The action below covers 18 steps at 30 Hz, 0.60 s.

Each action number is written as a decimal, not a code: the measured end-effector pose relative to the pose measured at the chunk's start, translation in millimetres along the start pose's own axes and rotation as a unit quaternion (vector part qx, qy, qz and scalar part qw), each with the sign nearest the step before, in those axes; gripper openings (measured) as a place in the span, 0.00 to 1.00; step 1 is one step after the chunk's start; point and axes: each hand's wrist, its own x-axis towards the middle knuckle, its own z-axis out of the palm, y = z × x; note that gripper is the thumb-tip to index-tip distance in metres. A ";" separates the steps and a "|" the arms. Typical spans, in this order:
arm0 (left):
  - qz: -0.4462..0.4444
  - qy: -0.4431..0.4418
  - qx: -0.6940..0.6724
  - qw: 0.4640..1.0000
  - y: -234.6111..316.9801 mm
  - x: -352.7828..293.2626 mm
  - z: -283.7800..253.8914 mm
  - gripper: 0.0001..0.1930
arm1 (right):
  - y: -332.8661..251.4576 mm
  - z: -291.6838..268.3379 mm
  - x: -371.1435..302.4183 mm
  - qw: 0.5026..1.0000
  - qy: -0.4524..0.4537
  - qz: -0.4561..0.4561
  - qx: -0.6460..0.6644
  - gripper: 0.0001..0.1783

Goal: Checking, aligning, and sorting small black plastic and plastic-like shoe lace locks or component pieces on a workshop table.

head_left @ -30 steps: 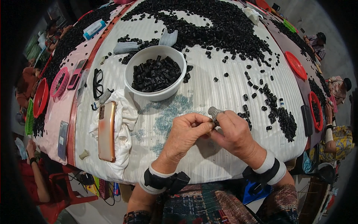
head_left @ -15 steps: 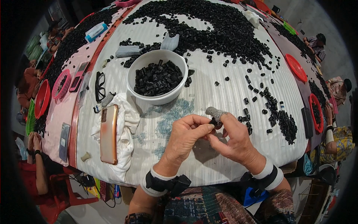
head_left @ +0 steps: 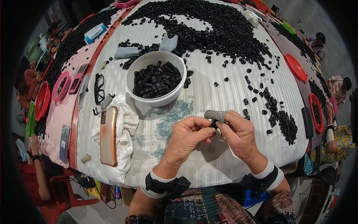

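Head view: left hand (head_left: 185, 140) and right hand (head_left: 240, 132) closely pinch 1 black piece (head_left: 213, 124); part-filled bowl (head_left: 158, 100) beyond-left, loose pieces (head_left: 287, 127) rightward.

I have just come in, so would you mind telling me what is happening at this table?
A person's left hand pinches a small black piece, and the right hand, with a grey sleeve on one finger, meets it. Beyond them, a white bowl holds many black pieces; more lie heaped across the table. Left of the hands, a phone rests on a white cloth.
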 end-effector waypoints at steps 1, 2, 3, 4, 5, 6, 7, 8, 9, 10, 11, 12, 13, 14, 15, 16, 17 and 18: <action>0.006 -0.006 0.002 1.000 -0.4 0.1 -0.1 0.09 | 2.7 0.9 -0.1 1.000 0.005 0.018 0.024 0.05; 0.005 -0.006 0.002 1.000 -0.5 0.1 0.5 0.09 | 4.3 1.2 -0.1 0.998 0.010 0.036 0.048 0.06; 0.011 -0.005 0.012 1.000 -0.4 -0.1 1.3 0.09 | 4.6 1.9 0.1 0.998 0.011 0.036 0.048 0.06; 0.018 -0.003 0.022 1.000 -0.2 -0.1 2.0 0.09 | 4.6 3.3 0.6 0.997 0.019 0.039 0.070 0.07; 0.017 -0.003 0.022 1.000 -0.3 -0.4 2.1 0.09 | 5.1 4.0 0.4 0.994 0.026 0.042 0.093 0.08; 0.011 0.002 0.028 1.000 -0.1 -0.7 1.9 0.09 | 7.0 4.0 -0.1 0.994 0.027 0.042 0.093 0.08; 0.006 0.008 0.033 0.999 0.0 -1.0 1.7 0.09 | 9.7 3.8 -0.6 0.997 0.028 0.011 0.065 0.09; 0.004 0.009 0.033 0.999 0.3 -1.2 1.2 0.09 | 11.5 4.0 -0.3 0.999 0.029 -0.021 0.037 0.10; -0.003 0.016 0.041 0.999 0.5 -1.6 0.8 0.09 | 10.5 3.6 0.1 0.999 0.028 -0.020 0.038 0.10; -0.011 0.023 0.049 0.998 0.6 -1.6 0.5 0.10 | 8.2 2.6 0.7 0.998 0.033 -0.046 -0.012 0.11; -0.011 0.023 0.049 0.998 0.0 -1.4 0.6 0.10 | 7.2 2.1 0.4 0.995 0.039 -0.073 -0.063 0.12; -0.014 0.027 0.055 0.998 -0.7 -0.9 0.9 0.10 | 9.5 3.1 -0.2 0.995 0.039 -0.073 -0.063 0.12; -0.018 0.031 0.062 0.997 -1.4 -0.5 1.2 0.10 | 13.2 5.1 -0.8 0.996 0.048 -0.068 -0.038 0.12; -0.017 0.032 0.061 0.997 -2.4 -0.2 0.9 0.10 | 14.8 6.5 -0.8 0.996 0.056 -0.064 -0.013 0.13; -0.015 0.027 0.064 0.997 -4.0 0.3 0.1 0.10 | 13.2 7.2 -0.4 0.996 0.056 -0.064 -0.013 0.13; -0.014 0.022 0.067 0.997 -5.0 0.5 -0.2 0.10 | 10.1 7.7 0.1 0.996 0.055 -0.072 -0.015 0.13; -0.014 0.023 0.067 0.997 -3.7 0.5 0.5 0.10 | 8.0 7.8 0.6 0.995 0.055 -0.079 -0.017 0.13; -0.019 0.015 0.067 0.997 -1.1 0.1 2.0 0.10 | 7.0 7.1 0.9 0.995 0.055 -0.079 -0.017 0.13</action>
